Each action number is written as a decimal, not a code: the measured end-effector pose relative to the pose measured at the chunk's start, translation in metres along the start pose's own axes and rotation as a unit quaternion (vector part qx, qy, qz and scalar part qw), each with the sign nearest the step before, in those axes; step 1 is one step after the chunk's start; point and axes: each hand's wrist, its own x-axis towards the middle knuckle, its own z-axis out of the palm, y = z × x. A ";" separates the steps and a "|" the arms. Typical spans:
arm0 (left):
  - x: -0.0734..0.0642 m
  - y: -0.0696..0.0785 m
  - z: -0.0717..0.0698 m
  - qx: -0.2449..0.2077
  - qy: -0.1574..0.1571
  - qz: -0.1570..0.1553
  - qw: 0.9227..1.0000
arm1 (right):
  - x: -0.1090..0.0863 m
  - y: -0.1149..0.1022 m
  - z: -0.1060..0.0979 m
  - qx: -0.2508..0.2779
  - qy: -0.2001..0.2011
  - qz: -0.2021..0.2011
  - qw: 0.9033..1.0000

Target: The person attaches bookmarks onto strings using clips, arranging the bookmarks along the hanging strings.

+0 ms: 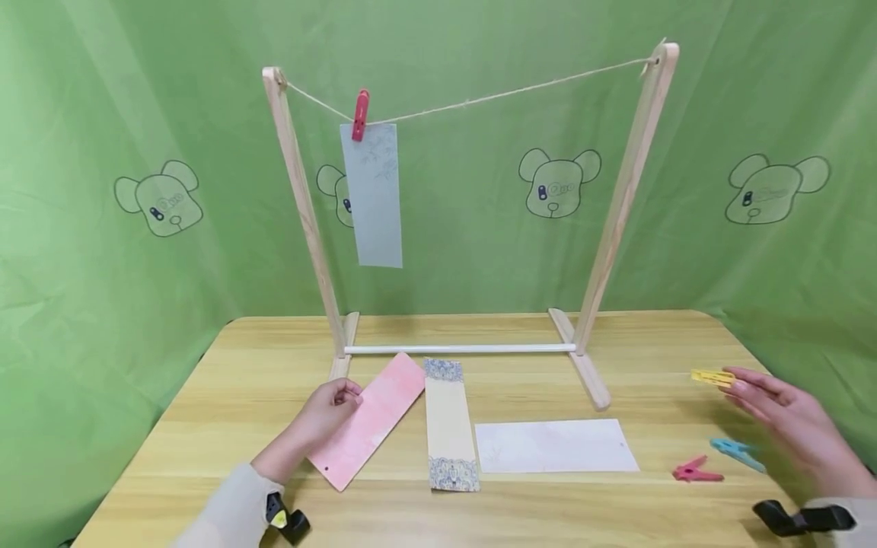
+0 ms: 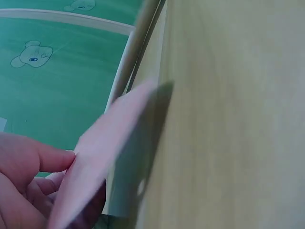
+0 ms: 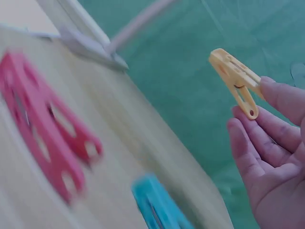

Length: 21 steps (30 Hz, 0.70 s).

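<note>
My left hand (image 1: 329, 411) pinches the long edge of a pink card (image 1: 373, 422) between thumb and fingers. In the left wrist view the card (image 2: 102, 148) is tilted up, its shadow falling on the wood. My right hand (image 1: 795, 415) holds a yellow clothespin (image 1: 712, 377) by its handle ends, raised over the table's right side. The right wrist view shows that clothespin (image 3: 236, 78) between thumb and fingertips. Below that hand lie a blue clothespin (image 1: 737, 454) and a red clothespin (image 1: 697, 469). A pale blue card (image 1: 375, 202) hangs from the string under another red clothespin (image 1: 360, 114).
A wooden stand (image 1: 626, 202) with a sagging string (image 1: 507, 97) rises at the table's back, joined low by a white bar (image 1: 459, 349). A cream card with blue patterned ends (image 1: 450, 426) and a whitish card (image 1: 555, 447) lie on the table (image 1: 548, 510). Green cloth surrounds everything.
</note>
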 end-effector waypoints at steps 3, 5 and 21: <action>0.002 0.003 -0.003 -0.001 0.014 0.006 1.000 | 0.008 -0.001 0.017 0.091 -0.036 -0.021 0.995; 0.004 0.004 -0.004 0.000 0.022 0.012 1.000 | 0.014 -0.003 0.027 0.145 -0.053 -0.028 0.988; 0.014 0.031 0.003 -0.098 0.059 0.068 0.991 | 0.066 -0.025 0.106 0.244 -0.097 -0.001 0.965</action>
